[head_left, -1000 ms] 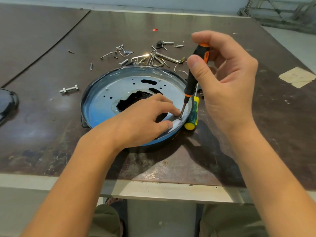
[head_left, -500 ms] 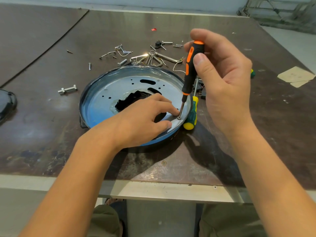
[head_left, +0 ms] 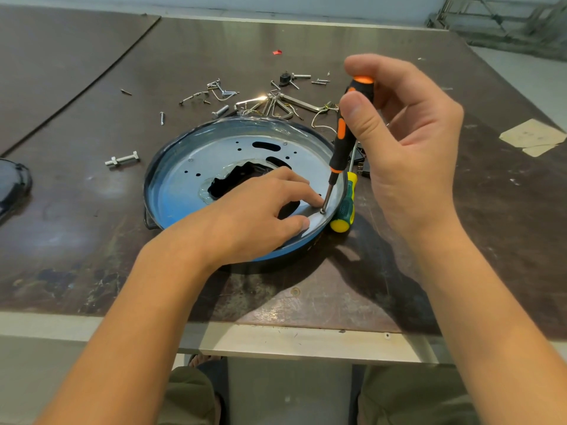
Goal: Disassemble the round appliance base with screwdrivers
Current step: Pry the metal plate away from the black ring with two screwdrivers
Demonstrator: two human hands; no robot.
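I see one round base (head_left: 184,191) sitting open side up on the dark table (head_left: 460,240), near its front edge. Its metal plate has a ragged dark opening in the middle and several small holes and two slots that I can count on the far side.

My left hand (head_left: 251,216) lies flat inside the base, fingers spread and pressing on the plate, gripping nothing; index finger and thumb frame the spot by the right rim. My right hand (head_left: 405,142) pinches the top of one orange-and-black screwdriver (head_left: 339,142) between thumb and fingers. The tool stands nearly upright, leaning slightly right at the top, with its tip down on one screw (head_left: 322,211) just inside the right rim.

A second screwdriver (head_left: 345,204), yellow and green, lies on the table touching the outside of the base at the right, handle end toward me.

Behind the base is a scatter of loose hardware (head_left: 270,101): screws, wire clips and bent metal strips, too tangled for me to count. One bolt (head_left: 122,159) lies alone left of the base, and one small nail (head_left: 161,118) beyond it. One dark object (head_left: 13,182) is cut off by the left edge. Two pale tape patches (head_left: 530,138) sit at the far right, and one red scrap (head_left: 277,52) lies far back.
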